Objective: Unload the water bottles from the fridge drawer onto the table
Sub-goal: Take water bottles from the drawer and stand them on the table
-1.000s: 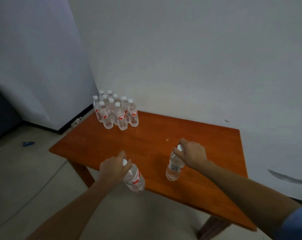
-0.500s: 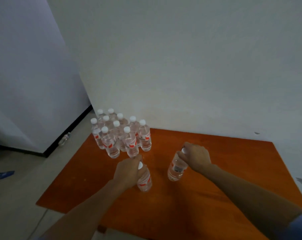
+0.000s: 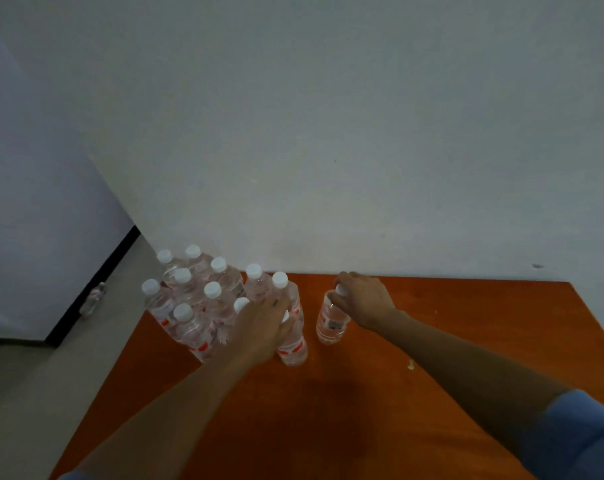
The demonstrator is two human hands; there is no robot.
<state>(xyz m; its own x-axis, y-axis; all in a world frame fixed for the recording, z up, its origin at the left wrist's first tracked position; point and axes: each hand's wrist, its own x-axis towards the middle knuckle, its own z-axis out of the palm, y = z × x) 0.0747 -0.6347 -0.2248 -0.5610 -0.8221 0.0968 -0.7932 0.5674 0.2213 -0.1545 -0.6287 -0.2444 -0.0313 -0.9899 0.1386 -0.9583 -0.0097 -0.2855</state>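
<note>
Several clear water bottles [image 3: 203,296] with white caps and red labels stand packed together at the back left corner of the orange wooden table [image 3: 432,341]. My left hand [image 3: 262,323] grips the top of another bottle [image 3: 293,348], which stands upright right beside that cluster. My right hand [image 3: 361,299] holds the cap end of a second bottle [image 3: 330,323], upright on the table a little to the right of the first. The fridge drawer is out of view.
A white wall runs along the table's far edge, and another wall with a black skirting strip stands to the left. One bottle [image 3: 94,299] lies on the grey floor by that skirting. A small pale speck [image 3: 410,365] marks the tabletop.
Both hands carried their bottles across the table toward the cluster. The left bottle now stands against the group and the right bottle just beside it. My view has moved closer to the table.
</note>
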